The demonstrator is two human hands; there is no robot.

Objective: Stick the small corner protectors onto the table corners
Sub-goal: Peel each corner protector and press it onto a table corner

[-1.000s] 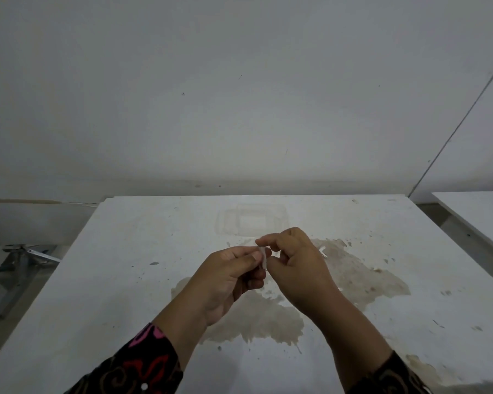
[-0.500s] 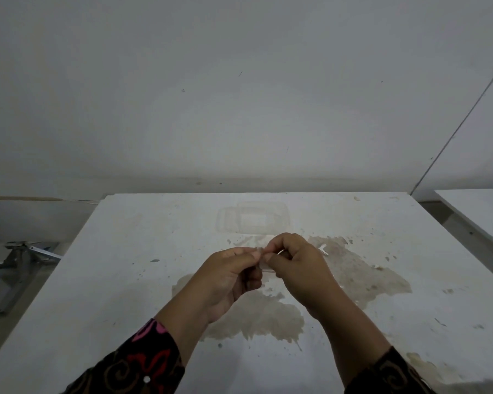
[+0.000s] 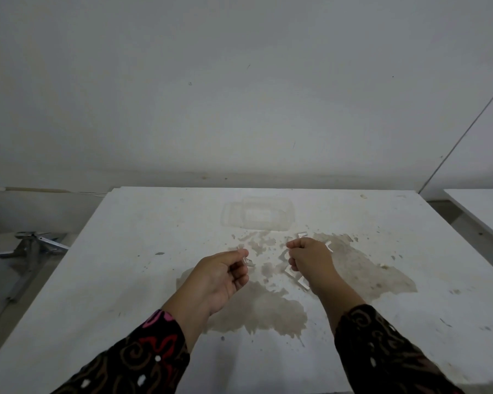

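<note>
My left hand [image 3: 221, 273] hovers over the stained white table [image 3: 131, 280] and pinches a small clear corner protector [image 3: 248, 261] between thumb and forefinger. My right hand [image 3: 310, 258] is a short way to its right, fingers curled, thumb and forefinger pinched on what looks like a thin clear backing strip [image 3: 284, 255]. Several more clear protectors lie loose on the table: one below the right wrist [image 3: 298, 280], and others just beyond the right hand [image 3: 302, 236].
A clear plastic box [image 3: 256, 214] sits on the table behind the hands. A brown stain [image 3: 367, 274] spreads across the middle. A second white table [image 3: 481, 209] stands at the right, and a metal frame [image 3: 32, 245] at the left. A wall runs along the far edge.
The hands were together, both pinching one small piece. They have pulled apart, the left keeping the protector, the right moving right with the thin strip.
</note>
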